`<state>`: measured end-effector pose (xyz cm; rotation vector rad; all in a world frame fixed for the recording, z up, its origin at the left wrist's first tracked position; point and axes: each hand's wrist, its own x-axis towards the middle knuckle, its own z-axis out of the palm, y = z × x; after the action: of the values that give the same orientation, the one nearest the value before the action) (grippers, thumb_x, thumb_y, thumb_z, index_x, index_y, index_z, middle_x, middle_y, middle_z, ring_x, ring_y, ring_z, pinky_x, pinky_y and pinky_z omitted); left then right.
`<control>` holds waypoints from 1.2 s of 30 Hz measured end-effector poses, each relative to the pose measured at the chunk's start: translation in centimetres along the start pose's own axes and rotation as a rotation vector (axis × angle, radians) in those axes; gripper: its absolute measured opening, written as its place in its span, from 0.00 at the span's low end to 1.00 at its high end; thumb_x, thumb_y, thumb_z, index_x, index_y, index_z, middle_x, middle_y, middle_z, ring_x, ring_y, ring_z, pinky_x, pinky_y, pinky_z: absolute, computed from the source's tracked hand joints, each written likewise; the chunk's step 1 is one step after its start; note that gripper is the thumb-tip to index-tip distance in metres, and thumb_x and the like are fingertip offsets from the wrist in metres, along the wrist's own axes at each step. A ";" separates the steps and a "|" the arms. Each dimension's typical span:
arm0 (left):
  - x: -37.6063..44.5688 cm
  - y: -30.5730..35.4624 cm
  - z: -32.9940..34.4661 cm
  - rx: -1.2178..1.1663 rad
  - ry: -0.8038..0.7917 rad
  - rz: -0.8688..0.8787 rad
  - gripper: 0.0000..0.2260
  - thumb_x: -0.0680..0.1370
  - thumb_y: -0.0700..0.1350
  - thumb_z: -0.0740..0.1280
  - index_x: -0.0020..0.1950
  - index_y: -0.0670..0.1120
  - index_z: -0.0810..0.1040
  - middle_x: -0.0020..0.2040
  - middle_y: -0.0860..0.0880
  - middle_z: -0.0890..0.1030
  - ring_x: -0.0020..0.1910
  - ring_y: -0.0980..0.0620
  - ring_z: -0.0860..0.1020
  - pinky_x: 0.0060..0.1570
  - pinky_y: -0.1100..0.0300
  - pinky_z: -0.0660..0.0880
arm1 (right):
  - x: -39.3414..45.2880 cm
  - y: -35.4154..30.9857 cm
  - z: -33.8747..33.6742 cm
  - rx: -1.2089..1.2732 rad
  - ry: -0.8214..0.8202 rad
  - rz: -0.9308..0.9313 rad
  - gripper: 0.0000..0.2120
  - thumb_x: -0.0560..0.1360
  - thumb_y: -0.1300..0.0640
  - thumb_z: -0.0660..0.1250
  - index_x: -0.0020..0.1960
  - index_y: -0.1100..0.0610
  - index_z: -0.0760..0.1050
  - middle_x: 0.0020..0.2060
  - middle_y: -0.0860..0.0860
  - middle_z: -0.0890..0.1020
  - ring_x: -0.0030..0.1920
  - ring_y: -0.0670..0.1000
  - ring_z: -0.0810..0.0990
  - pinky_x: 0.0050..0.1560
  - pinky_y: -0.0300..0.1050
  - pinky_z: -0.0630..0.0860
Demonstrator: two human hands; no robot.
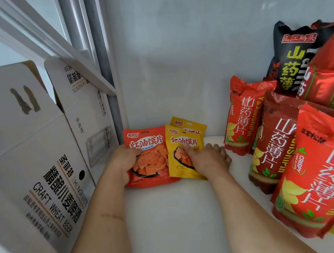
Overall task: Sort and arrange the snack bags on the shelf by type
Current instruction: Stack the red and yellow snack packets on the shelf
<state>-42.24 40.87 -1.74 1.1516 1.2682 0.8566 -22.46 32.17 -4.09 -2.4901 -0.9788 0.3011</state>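
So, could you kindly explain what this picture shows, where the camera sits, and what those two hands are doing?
There is no machine here: a person wears one camera on the head, looking down at their own bare hands. The left hand grips an orange snack bag on the white shelf. The right hand rests on a yellow snack bag, with a second yellow bag just behind it. On the right stand red chip bags and a black chip bag. White beer cartons stand on the left.
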 end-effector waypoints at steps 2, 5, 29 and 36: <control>-0.2 0.0 -0.3 -0.003 0.017 0.005 0.03 0.80 0.38 0.67 0.50 0.45 0.76 0.48 0.43 0.83 0.47 0.41 0.83 0.53 0.46 0.80 | 0.1 -0.7 -0.1 -0.022 -0.040 0.018 0.53 0.67 0.20 0.45 0.74 0.59 0.63 0.76 0.59 0.59 0.77 0.59 0.51 0.74 0.57 0.49; -0.4 0.1 -0.4 -0.005 0.033 0.019 0.06 0.81 0.38 0.66 0.47 0.48 0.75 0.47 0.44 0.82 0.47 0.43 0.82 0.54 0.46 0.79 | 0.7 -1.7 -0.2 0.000 -0.055 -0.042 0.47 0.70 0.22 0.47 0.71 0.58 0.67 0.73 0.58 0.66 0.74 0.59 0.59 0.73 0.57 0.56; -0.5 0.2 -1.2 0.256 0.180 0.102 0.11 0.82 0.41 0.64 0.63 0.43 0.78 0.60 0.42 0.82 0.57 0.41 0.80 0.61 0.46 0.76 | 2.5 -5.5 -1.1 0.744 -0.254 0.133 0.20 0.73 0.51 0.74 0.59 0.63 0.77 0.53 0.57 0.82 0.45 0.55 0.79 0.44 0.43 0.72; -0.3 0.1 -1.3 0.325 0.187 0.121 0.13 0.82 0.41 0.63 0.67 0.43 0.77 0.63 0.42 0.80 0.59 0.41 0.79 0.56 0.51 0.74 | 3.1 -6.5 -0.5 0.788 -0.264 0.170 0.15 0.73 0.54 0.72 0.55 0.62 0.79 0.49 0.58 0.83 0.46 0.56 0.82 0.48 0.47 0.79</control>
<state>-43.54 40.85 -1.45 1.4427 1.5442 0.8842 -23.92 38.37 -0.66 -1.8239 -0.5719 0.8946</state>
